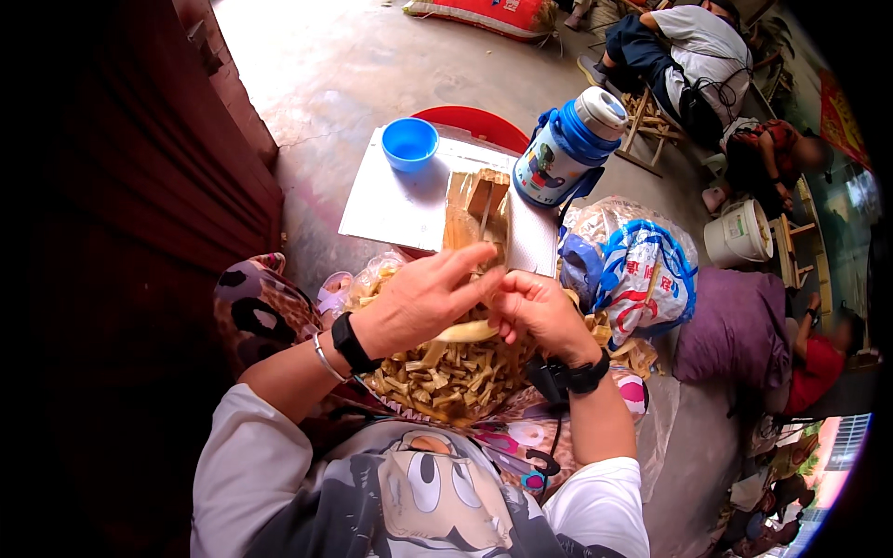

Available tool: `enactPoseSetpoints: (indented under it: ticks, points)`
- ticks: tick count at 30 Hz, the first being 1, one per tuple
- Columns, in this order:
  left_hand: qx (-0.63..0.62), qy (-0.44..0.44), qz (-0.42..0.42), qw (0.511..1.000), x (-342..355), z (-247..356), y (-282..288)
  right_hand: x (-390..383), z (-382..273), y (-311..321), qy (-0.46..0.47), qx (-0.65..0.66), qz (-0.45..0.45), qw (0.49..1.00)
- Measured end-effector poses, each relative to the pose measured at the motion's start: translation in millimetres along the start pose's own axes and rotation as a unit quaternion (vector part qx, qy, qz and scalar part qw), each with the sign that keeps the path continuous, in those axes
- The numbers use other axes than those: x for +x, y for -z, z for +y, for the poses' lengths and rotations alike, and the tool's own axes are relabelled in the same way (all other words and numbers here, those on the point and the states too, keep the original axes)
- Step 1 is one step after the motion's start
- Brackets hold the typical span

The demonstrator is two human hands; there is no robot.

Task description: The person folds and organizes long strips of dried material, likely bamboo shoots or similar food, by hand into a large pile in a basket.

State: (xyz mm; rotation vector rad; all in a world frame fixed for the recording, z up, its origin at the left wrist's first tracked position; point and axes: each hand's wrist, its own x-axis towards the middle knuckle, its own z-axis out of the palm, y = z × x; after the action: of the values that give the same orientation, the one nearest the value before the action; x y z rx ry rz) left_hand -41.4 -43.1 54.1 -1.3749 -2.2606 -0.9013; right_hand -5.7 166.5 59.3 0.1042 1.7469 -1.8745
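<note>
My left hand (419,293) has its fingers stretched out and apart, its thumb hidden, almost touching my right hand (539,312), which pinches a pale yellow strip (460,332). Beneath both lies a pile of short, straw-coloured pieces (446,381) on my lap, with crumpled clear plastic (372,274) at its back. Just beyond my fingertips, a wooden block (470,209) rests on a white board (367,214) over a red round surface. A blue bowl (409,142) and a blue cartoon-printed flask (558,158) stand on the board.
A dark red door (214,158) is at left. To the right sit a printed bag (642,279), purple cloth (726,325) and white bucket (735,242). Several co-workers (698,51) sit along the right side among wooden frames. A red sack (484,17) lies at the top.
</note>
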Motion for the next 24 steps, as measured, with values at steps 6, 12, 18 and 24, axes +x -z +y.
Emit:
enactPoseSetpoints:
  ticks: [6,12,18,24]
  points:
    - [-0.011,0.053,0.032,0.998,4.3,-11.6,14.1,-11.5,-2.3,14.5,-0.027,0.039,-0.030,0.998]
    - [-0.008,-0.022,-0.028,0.999,-4.1,1.4,-0.4,-13.6,0.0,0.4,-0.036,0.102,-0.063,0.992]
    - [0.058,0.080,0.056,0.994,-2.0,-25.2,18.8,-24.3,-8.4,25.4,-0.060,0.074,-0.113,0.989]
    - [-0.292,0.225,-0.246,0.896,-21.3,7.1,-22.5,-13.7,2.3,10.3,0.094,0.110,-0.036,0.989]
